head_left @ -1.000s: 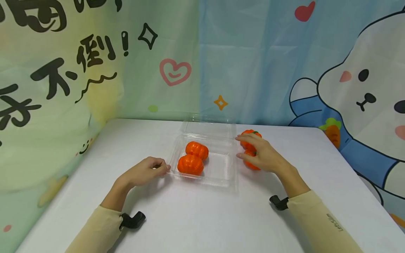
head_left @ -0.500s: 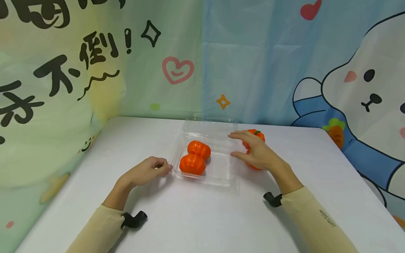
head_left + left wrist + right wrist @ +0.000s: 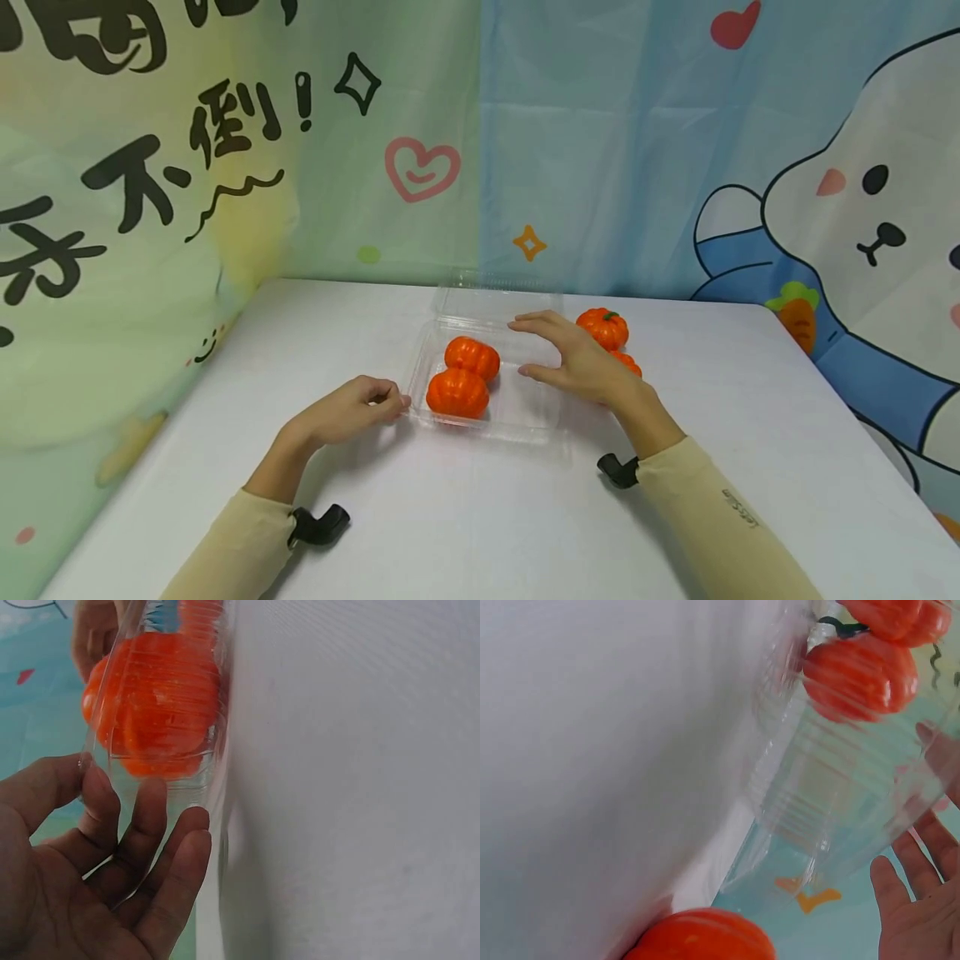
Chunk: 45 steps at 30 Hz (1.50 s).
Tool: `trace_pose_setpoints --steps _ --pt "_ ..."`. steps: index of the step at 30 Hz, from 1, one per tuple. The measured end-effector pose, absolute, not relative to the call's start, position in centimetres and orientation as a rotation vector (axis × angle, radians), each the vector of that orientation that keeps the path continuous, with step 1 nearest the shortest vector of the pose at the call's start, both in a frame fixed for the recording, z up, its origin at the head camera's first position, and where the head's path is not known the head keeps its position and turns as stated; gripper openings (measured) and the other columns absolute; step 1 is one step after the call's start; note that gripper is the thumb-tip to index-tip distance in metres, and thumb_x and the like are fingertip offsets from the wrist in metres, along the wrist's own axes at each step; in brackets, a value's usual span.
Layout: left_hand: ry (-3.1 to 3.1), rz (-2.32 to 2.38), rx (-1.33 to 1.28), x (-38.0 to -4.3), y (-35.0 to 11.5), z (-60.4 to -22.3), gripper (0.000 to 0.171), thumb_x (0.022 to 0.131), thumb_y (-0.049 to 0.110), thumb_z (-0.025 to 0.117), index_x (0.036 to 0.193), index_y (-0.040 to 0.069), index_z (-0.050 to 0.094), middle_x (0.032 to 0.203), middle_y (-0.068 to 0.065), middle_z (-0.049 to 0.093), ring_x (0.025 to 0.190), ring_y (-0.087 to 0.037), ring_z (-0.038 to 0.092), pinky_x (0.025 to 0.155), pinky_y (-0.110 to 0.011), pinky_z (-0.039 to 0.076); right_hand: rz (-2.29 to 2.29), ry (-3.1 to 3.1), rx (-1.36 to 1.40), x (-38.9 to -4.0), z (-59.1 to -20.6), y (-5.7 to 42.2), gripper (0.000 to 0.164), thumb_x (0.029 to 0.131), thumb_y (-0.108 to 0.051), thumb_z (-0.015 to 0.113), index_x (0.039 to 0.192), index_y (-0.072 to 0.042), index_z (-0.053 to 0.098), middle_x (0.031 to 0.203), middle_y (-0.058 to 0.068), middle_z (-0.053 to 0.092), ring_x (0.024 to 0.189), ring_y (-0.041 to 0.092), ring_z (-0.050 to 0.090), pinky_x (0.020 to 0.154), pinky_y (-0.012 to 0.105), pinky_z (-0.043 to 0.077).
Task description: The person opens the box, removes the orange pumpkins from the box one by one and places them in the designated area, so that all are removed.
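Observation:
A clear plastic clamshell box (image 3: 525, 400) stands on the table with its lid (image 3: 498, 304) folded back. Two small orange pumpkins, a rear one (image 3: 472, 357) and a front one (image 3: 457, 393), sit in its left half. At the near left corner my left hand (image 3: 352, 410) pinches the rim between thumb and index finger, as the left wrist view also shows. My right hand (image 3: 577, 358) hovers over the box's right side, fingers spread and holding nothing. Just beyond it, outside the box, lie two more pumpkins (image 3: 602, 328), the nearer (image 3: 627, 363) partly hidden by the hand.
The white table (image 3: 480, 517) reaches back to a printed cloth backdrop (image 3: 615, 150). Both sleeves carry a black wrist-camera mount; the right mount (image 3: 618, 472) hangs low near the tabletop.
My right hand has moved left, from in front of the two outer pumpkins to over the box, uncovering more of them. The left hand keeps its pinch on the rim.

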<state>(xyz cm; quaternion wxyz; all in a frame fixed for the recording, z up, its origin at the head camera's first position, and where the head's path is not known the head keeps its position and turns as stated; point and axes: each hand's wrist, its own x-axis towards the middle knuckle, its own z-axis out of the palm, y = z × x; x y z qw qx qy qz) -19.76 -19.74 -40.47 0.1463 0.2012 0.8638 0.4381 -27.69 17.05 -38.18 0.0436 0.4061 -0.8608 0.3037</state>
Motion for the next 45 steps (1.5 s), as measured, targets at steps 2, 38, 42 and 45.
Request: trace_pose_setpoints --steps 2,38,42,45 --pt "2.485 1.261 0.581 -19.7 -19.7 -40.5 0.030 0.104 0.026 0.059 0.081 0.006 0.059 0.084 -0.002 0.058 0.083 -0.018 0.051 0.072 -0.027 0.039 0.925 -2.628 1.268 -27.7 -38.2 16.6 0.061 0.092 -0.022 0.079 0.147 -0.017 0.054 0.154 0.005 0.047 0.142 0.027 0.044 0.113 0.053 0.040" --pt "2.493 1.259 0.629 -19.9 -19.7 -40.6 0.028 0.104 0.023 0.058 0.080 0.009 0.059 0.079 0.003 0.054 0.078 -0.015 0.050 0.069 -0.026 0.037 0.657 -2.719 1.520 -28.4 -37.9 12.4 0.062 0.090 -0.003 0.075 0.147 -0.021 0.056 0.164 0.011 0.033 0.150 0.034 0.034 0.115 0.052 0.038" --pt "2.486 1.263 0.629 -19.9 -19.7 -40.7 0.028 0.103 0.022 0.058 0.080 0.008 0.059 0.080 0.001 0.056 0.081 -0.016 0.051 0.071 -0.027 0.039 0.686 -2.736 1.495 -28.3 -37.9 12.4 0.058 0.090 -0.004 0.076 0.143 -0.017 0.057 0.166 0.007 0.034 0.150 0.032 0.035 0.119 0.052 0.033" --pt "2.484 1.266 0.636 -19.8 -19.7 -40.7 0.027 0.104 0.021 0.058 0.080 0.007 0.059 0.083 0.000 0.057 0.084 -0.018 0.053 0.074 -0.027 0.041 0.699 -2.719 1.485 -28.3 -38.0 12.5 0.053 0.089 -0.006 0.078 0.138 -0.013 0.058 0.164 0.006 0.038 0.148 0.030 0.039 0.119 0.050 0.032"
